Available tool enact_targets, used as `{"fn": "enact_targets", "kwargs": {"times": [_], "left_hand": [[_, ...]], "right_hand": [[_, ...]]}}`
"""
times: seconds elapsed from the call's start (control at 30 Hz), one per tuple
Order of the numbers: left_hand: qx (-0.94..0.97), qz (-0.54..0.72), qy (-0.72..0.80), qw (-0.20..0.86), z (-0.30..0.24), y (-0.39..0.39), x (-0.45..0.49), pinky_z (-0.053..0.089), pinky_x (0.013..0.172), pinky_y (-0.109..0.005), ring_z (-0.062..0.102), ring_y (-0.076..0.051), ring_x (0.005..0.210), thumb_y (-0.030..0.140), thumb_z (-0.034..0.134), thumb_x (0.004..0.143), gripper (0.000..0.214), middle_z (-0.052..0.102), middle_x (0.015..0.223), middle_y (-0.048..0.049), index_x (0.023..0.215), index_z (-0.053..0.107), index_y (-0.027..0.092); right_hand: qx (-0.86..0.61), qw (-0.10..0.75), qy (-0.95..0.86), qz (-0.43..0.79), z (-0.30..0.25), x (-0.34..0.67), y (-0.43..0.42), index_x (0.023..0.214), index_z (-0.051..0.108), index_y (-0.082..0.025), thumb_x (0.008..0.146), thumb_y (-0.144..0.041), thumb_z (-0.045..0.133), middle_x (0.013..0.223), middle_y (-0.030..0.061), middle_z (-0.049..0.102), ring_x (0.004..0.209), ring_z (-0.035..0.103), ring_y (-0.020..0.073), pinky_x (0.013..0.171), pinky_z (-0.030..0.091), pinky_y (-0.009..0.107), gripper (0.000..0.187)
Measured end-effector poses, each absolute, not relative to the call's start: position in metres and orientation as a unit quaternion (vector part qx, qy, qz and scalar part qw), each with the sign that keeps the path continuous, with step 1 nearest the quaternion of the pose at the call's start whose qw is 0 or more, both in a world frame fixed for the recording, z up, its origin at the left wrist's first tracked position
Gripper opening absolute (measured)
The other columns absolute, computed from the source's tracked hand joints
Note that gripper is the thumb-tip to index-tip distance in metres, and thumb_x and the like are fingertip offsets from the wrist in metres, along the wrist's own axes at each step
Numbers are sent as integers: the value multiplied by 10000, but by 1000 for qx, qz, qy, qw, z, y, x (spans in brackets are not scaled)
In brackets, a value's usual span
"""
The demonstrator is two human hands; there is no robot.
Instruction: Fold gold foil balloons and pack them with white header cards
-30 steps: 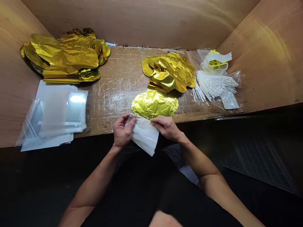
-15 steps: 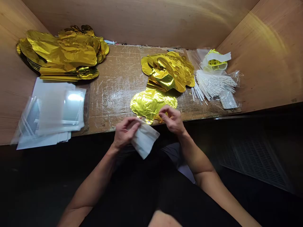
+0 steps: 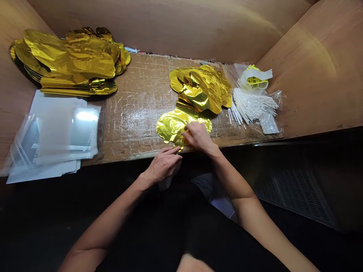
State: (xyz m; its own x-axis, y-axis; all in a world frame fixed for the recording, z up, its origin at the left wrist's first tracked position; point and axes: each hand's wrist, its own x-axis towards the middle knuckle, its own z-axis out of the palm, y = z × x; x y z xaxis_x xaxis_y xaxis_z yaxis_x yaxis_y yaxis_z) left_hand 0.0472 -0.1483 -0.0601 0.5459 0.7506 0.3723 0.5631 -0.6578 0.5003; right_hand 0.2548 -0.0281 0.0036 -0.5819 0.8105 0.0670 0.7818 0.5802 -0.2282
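Note:
A flat gold foil balloon [image 3: 170,126] lies at the bench's front edge, its upper end running under a heap of the same foil. Over its lower right part is my right hand [image 3: 198,138], thumb and fingers pinched at the foil. My left hand [image 3: 163,164] is just below the edge, its fingertips against the balloon's bottom tip. Under that palm it keeps a white paper-like sheet [image 3: 166,183], mostly hidden by the hand.
Gold foil balloons form a heap [image 3: 207,87] at centre and a larger stack [image 3: 76,60] at left. Clear plastic sleeves [image 3: 56,136] overhang the front left edge. White paper sticks [image 3: 252,105] and a yellow sticker roll [image 3: 256,77] lie at right. Wooden walls [image 3: 317,75] enclose the bench.
My right hand has moved left and forward onto the foil balloon. My left hand has turned palm down and shifted right, so the white sheet is now mostly covered. The view has shifted slightly.

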Motion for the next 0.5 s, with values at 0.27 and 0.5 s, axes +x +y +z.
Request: {"fn": "enact_targets", "kwargs": {"times": [0.27, 0.5], "left_hand": [[851, 320, 363, 203, -62, -149, 46, 482, 1181, -492, 612, -283, 1451, 76, 595, 955, 328, 819, 1199, -93, 1201, 733, 243], [849, 311, 383, 187, -54, -148, 48, 518, 1088, -468, 664, -301, 1386, 110, 564, 982, 271, 777, 1308, -164, 1147, 757, 204]], "right_hand": [[-371, 96, -896, 226, -11, 265, -11, 802, 591, -196, 1089, -330, 549, 840, 38, 638, 837, 514, 200, 792, 305, 334, 319], [-377, 110, -849, 354, 13, 264, 13, 666, 513, -191, 1048, -346, 555, 635, -51, 424, 631, 357, 114, 626, 275, 287, 415]]}}
